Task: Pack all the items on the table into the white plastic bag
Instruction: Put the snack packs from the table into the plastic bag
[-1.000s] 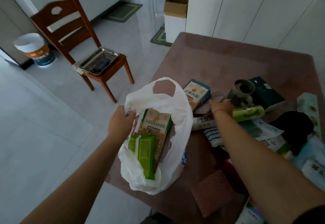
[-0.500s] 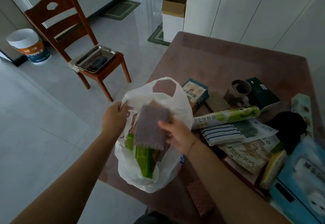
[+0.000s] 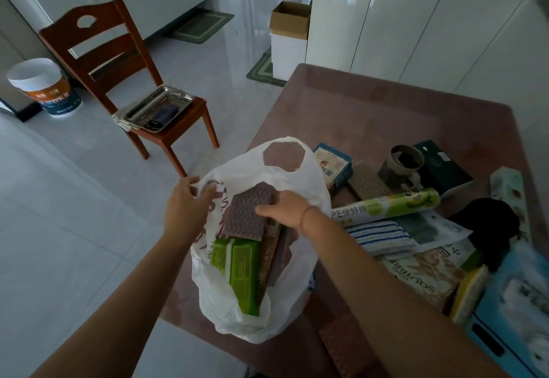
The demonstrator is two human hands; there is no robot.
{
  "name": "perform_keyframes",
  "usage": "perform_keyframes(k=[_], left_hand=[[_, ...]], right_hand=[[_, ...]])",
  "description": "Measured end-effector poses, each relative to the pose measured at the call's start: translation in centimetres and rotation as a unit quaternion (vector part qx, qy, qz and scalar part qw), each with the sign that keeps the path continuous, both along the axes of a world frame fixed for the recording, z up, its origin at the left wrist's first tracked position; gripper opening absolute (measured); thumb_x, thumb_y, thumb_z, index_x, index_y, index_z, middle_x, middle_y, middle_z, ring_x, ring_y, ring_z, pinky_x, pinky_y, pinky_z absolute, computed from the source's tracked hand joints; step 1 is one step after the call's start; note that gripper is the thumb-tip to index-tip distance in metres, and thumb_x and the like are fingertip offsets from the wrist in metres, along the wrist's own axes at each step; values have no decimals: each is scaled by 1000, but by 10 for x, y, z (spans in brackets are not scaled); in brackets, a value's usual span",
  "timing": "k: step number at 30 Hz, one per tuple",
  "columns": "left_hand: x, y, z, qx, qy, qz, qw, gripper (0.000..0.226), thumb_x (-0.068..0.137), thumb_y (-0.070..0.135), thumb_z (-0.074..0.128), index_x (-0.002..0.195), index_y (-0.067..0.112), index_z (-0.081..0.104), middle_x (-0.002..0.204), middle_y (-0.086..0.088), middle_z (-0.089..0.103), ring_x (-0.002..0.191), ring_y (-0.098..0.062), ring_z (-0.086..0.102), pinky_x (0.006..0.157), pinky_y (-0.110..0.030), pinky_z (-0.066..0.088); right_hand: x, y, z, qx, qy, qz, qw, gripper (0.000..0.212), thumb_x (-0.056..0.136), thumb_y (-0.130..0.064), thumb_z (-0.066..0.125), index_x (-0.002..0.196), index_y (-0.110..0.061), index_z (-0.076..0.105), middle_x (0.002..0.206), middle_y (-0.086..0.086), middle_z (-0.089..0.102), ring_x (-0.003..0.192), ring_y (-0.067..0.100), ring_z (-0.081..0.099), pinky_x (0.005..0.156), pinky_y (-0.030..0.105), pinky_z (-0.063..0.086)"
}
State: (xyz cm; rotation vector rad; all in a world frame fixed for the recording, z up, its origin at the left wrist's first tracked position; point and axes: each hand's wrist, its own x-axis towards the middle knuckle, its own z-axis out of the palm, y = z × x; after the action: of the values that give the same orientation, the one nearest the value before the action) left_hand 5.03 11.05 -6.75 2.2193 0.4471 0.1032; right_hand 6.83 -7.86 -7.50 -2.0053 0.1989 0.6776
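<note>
The white plastic bag (image 3: 300, 187) stands open at the table's near left edge, holding a green packet (image 3: 240, 270) and a brown box. My left hand (image 3: 185, 208) grips the bag's left rim. My right hand (image 3: 285, 208) holds a brownish textured sponge pad (image 3: 246, 214) inside the bag's mouth, on top of the packet. On the table to the right lie a cling-film roll (image 3: 386, 207), a blue box (image 3: 332, 167), a second pad (image 3: 368, 181), a mug (image 3: 401, 167), a striped cloth (image 3: 377, 236) and several packets.
The brown table (image 3: 386, 110) is crowded along its right side with a dark green box (image 3: 445, 167), a black item (image 3: 487, 226) and a blue box (image 3: 514, 312). A wooden chair (image 3: 118, 80) with a metal tray stands to the left; a bucket (image 3: 44, 86) sits beyond.
My right hand took a pad from the table, carried it left over the bag, and now presses it lower into the bag's mouth. My left hand stays on the rim.
</note>
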Motion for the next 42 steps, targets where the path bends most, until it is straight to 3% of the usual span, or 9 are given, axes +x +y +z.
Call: perform_keyframes(k=[2, 4, 7, 10, 17, 22, 30, 37, 42], left_hand=[[6, 0, 1, 1, 9, -5, 1000, 49, 90, 42, 52, 128, 12, 49, 102, -1, 65, 73, -14, 63, 66, -32, 50], [12, -2, 0, -6, 14, -6, 1000, 48, 89, 42, 53, 127, 14, 49, 103, -4, 68, 76, -19, 65, 66, -34, 52], [19, -8, -1, -4, 25, -8, 1000, 50, 88, 42, 55, 129, 14, 47, 102, -7, 70, 75, -20, 68, 73, -40, 57], [25, -13, -4, 13, 30, -15, 999, 50, 88, 40, 56, 129, 13, 46, 103, -8, 69, 70, -18, 67, 66, -36, 55], [35, -20, -4, 44, 45, -18, 998, 41, 87, 37, 58, 120, 14, 52, 103, -9, 68, 68, -18, 67, 73, -45, 58], [37, -24, -5, 49, 52, -19, 997, 41, 88, 33, 59, 123, 12, 51, 110, -11, 66, 70, -15, 68, 67, -39, 58], [32, -25, -1, 52, 53, -19, 997, 39, 89, 32, 57, 122, 11, 53, 102, -9, 68, 67, -17, 68, 56, -31, 55], [17, -23, 0, 67, 41, -21, 997, 17, 89, 32, 56, 96, 17, 59, 71, 0, 65, 59, -18, 61, 59, -34, 54], [9, -20, 5, 28, 25, -22, 999, 24, 94, 28, 48, 102, 15, 66, 70, 9, 66, 63, -13, 64, 60, -29, 53]], right_hand=[[12, -32, 20, 2, -12, -25, 1000, 27, 86, -25, 60, 87, 1, 66, 82, 13, 65, 75, 23, 60, 73, 37, 52], [37, -68, 20, 75, -15, -211, 975, 15, 84, -12, 57, 88, -1, 65, 72, 10, 65, 61, 19, 60, 58, 32, 53], [58, -105, -10, 72, -23, -364, 928, 25, 83, -17, 67, 104, -5, 62, 90, 7, 68, 78, 22, 65, 62, 29, 53], [61, -114, -41, 108, 53, -386, 915, 48, 83, -28, 70, 121, -3, 56, 111, 5, 63, 101, 25, 61, 82, 33, 50], [96, -107, -71, 177, 85, -407, 892, 47, 73, -33, 78, 110, -8, 64, 94, 8, 72, 84, 25, 69, 80, 38, 58], [109, -105, -104, 129, 69, -434, 889, 76, 60, -39, 83, 124, -10, 54, 119, 8, 66, 104, 27, 65, 89, 38, 54], [88, -112, -88, 240, 29, -508, 827, 52, 70, -13, 80, 117, -5, 59, 117, 11, 67, 94, 27, 66, 83, 36, 55], [85, -168, -23, 285, -160, -489, 808, 119, 38, -52, 91, 138, -10, 43, 126, 5, 64, 112, 20, 64, 95, 43, 53], [8, -109, 34, 458, -42, -263, 848, 46, 85, -26, 63, 128, -10, 58, 113, 10, 69, 95, 23, 70, 80, 38, 58]])
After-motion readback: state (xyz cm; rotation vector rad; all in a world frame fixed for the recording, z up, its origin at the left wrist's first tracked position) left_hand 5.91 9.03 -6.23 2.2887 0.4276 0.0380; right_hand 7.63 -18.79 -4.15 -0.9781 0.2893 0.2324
